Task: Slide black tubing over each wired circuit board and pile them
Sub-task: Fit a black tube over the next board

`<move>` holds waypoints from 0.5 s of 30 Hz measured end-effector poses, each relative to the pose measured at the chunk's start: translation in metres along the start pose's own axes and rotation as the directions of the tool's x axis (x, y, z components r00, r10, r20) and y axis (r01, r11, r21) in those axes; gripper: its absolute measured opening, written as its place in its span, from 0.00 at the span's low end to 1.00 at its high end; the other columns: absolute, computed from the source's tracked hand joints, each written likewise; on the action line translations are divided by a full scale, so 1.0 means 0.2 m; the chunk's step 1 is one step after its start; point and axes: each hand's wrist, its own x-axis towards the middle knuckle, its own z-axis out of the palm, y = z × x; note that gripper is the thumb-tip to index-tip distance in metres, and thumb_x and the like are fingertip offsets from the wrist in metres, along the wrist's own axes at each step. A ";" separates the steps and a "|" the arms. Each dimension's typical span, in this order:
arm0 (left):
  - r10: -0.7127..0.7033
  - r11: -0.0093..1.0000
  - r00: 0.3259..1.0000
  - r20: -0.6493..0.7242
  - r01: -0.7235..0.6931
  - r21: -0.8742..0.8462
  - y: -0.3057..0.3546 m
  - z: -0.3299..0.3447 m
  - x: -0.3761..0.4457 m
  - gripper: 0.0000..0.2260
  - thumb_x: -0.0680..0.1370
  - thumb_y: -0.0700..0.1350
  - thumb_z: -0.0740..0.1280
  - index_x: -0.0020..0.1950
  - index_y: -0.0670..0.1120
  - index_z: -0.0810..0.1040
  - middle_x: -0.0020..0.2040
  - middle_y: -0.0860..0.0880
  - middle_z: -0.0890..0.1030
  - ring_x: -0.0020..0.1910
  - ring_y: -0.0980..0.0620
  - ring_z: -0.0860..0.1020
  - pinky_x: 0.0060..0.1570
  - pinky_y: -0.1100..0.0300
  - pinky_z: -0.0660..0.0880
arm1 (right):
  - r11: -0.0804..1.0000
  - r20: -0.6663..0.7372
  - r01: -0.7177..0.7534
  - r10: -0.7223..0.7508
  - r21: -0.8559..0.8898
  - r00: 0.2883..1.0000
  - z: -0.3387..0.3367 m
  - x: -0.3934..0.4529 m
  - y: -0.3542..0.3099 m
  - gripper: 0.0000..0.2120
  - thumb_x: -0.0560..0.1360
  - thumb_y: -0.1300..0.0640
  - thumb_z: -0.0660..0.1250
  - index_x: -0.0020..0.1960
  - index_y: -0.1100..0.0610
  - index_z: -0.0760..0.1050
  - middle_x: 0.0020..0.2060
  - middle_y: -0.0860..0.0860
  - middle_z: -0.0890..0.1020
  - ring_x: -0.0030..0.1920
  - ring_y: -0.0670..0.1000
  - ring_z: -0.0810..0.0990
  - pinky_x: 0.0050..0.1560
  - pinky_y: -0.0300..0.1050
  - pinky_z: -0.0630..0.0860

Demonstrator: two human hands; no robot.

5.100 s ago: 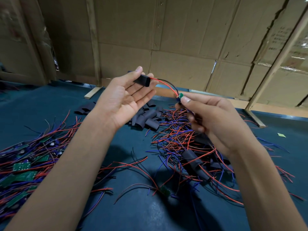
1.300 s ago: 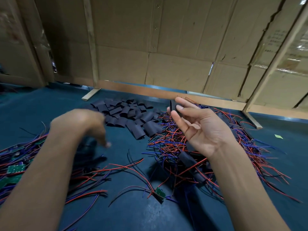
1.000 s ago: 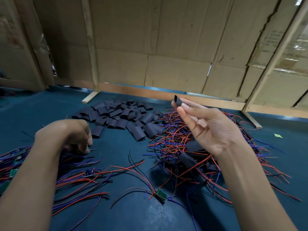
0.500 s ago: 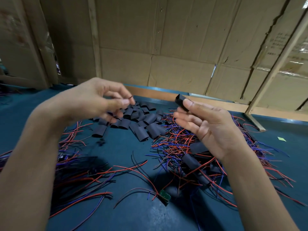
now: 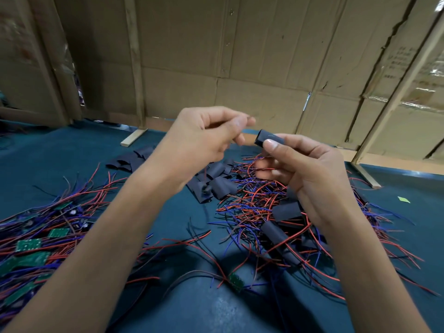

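Now the short piece of black tubing [image 5: 268,140] sits raised above the surface, pinched at its near end by the thumb and fingers [image 5: 271,143] of the right hand [image 5: 305,174], its open mouth turned toward the left hand [image 5: 204,143]. That left hand has come up from the heap of unsleeved boards [image 5: 36,243], where it was reaching a second ago, and now hangs just beside the tubing's mouth with its fingers curled and pinched together; a dark wire seems to trail below it, but I cannot tell whether it truly holds wire ends. If it does, the threading step looks about to start for this board. Under the tubing lies a loose heap of spare black sleeves [image 5: 216,181], too overlapped to count, more than a dozen by my guess. Nearer than that, below the right hand, is the tangled pile of finished boards [image 5: 276,227] with at least three sleeved bodies showing. One lone green board [image 5: 236,282] with its wires lies on the blue surface [image 5: 204,308] closest to the person. Far left of the tubing, the unsleeved heap shows about five green boards among red and blue wires.
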 end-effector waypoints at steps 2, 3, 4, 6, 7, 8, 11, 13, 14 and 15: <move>-0.030 0.955 0.997 -0.069 0.008 -0.295 0.02 0.04 0.01 0.08 0.83 0.42 0.65 0.54 0.43 0.83 0.36 0.51 0.76 0.31 0.57 0.64 0.31 0.60 0.56 | 0.998 0.040 -0.028 0.030 -0.057 0.999 -0.02 0.00 0.00 0.15 0.66 0.55 0.78 0.51 0.60 0.84 0.41 0.58 0.86 0.42 0.59 0.87 0.44 0.50 0.84; -0.045 0.908 0.995 -0.089 0.003 -0.420 0.03 0.05 0.01 0.07 0.83 0.42 0.65 0.54 0.43 0.82 0.35 0.51 0.75 0.30 0.58 0.64 0.30 0.61 0.56 | 0.995 0.077 -0.038 0.045 -0.094 0.996 -0.02 0.00 0.01 0.15 0.65 0.53 0.79 0.50 0.59 0.85 0.43 0.58 0.86 0.47 0.61 0.86 0.50 0.54 0.84; -0.059 0.857 0.993 -0.102 -0.002 -0.516 0.03 0.06 0.02 0.07 0.83 0.43 0.65 0.55 0.44 0.82 0.35 0.52 0.74 0.30 0.58 0.64 0.30 0.63 0.57 | 0.992 0.126 -0.043 0.058 -0.116 0.990 -0.03 -0.01 0.02 0.16 0.65 0.52 0.79 0.50 0.57 0.86 0.46 0.59 0.87 0.52 0.64 0.85 0.57 0.58 0.82; -0.093 0.759 0.989 -0.115 -0.004 -0.651 0.05 0.07 0.02 0.07 0.83 0.44 0.64 0.55 0.45 0.81 0.35 0.53 0.73 0.30 0.59 0.65 0.30 0.65 0.58 | 0.996 0.253 -0.042 0.060 -0.075 0.966 -0.03 -0.02 0.03 0.16 0.66 0.53 0.79 0.51 0.57 0.86 0.57 0.58 0.85 0.61 0.64 0.82 0.66 0.60 0.76; -0.116 0.709 0.986 -0.117 0.000 -0.705 0.05 0.07 0.02 0.07 0.83 0.45 0.64 0.56 0.45 0.80 0.35 0.53 0.73 0.29 0.60 0.65 0.29 0.66 0.60 | 0.998 0.314 -0.053 0.058 -0.023 0.948 -0.02 -0.03 0.03 0.14 0.67 0.55 0.79 0.51 0.58 0.86 0.61 0.57 0.83 0.62 0.62 0.81 0.66 0.58 0.76; -0.146 0.660 0.982 -0.119 0.007 -0.751 0.05 0.08 0.02 0.07 0.83 0.45 0.64 0.56 0.45 0.80 0.35 0.53 0.73 0.29 0.60 0.65 0.29 0.67 0.62 | 0.996 0.368 -0.083 0.067 0.028 0.927 0.00 -0.03 0.03 0.13 0.67 0.57 0.79 0.51 0.59 0.85 0.63 0.58 0.82 0.62 0.61 0.82 0.64 0.56 0.78; -0.234 0.515 0.966 -0.109 0.028 -0.857 0.05 0.06 0.02 0.07 0.83 0.46 0.64 0.55 0.45 0.80 0.35 0.54 0.74 0.30 0.60 0.65 0.29 0.68 0.64 | 0.973 0.497 -0.216 0.151 0.075 0.854 0.04 -0.05 0.04 0.16 0.66 0.58 0.80 0.52 0.62 0.84 0.58 0.61 0.84 0.54 0.62 0.84 0.56 0.56 0.81; -0.274 0.423 0.958 -0.088 0.037 -0.905 0.05 0.05 0.03 0.07 0.83 0.46 0.65 0.55 0.45 0.81 0.35 0.54 0.74 0.30 0.60 0.65 0.29 0.68 0.64 | 0.964 0.526 -0.263 0.207 0.033 0.825 0.05 -0.06 0.04 0.15 0.65 0.60 0.80 0.51 0.62 0.85 0.47 0.61 0.86 0.47 0.60 0.87 0.53 0.57 0.82; -0.285 0.389 0.955 -0.083 0.036 -0.921 0.05 0.05 0.03 0.07 0.83 0.46 0.65 0.54 0.45 0.81 0.35 0.54 0.74 0.29 0.60 0.65 0.29 0.68 0.64 | 0.959 0.530 -0.281 0.219 0.040 0.820 0.06 -0.06 0.03 0.15 0.65 0.60 0.80 0.50 0.62 0.85 0.43 0.61 0.86 0.44 0.59 0.87 0.52 0.57 0.83; -0.287 0.365 0.954 -0.083 0.029 -0.931 0.05 0.04 0.03 0.07 0.82 0.46 0.65 0.54 0.45 0.81 0.35 0.54 0.75 0.29 0.60 0.66 0.29 0.69 0.65 | 0.952 0.536 -0.297 0.215 0.071 0.816 0.06 -0.06 0.03 0.16 0.65 0.60 0.81 0.50 0.64 0.84 0.42 0.62 0.85 0.43 0.59 0.87 0.50 0.56 0.83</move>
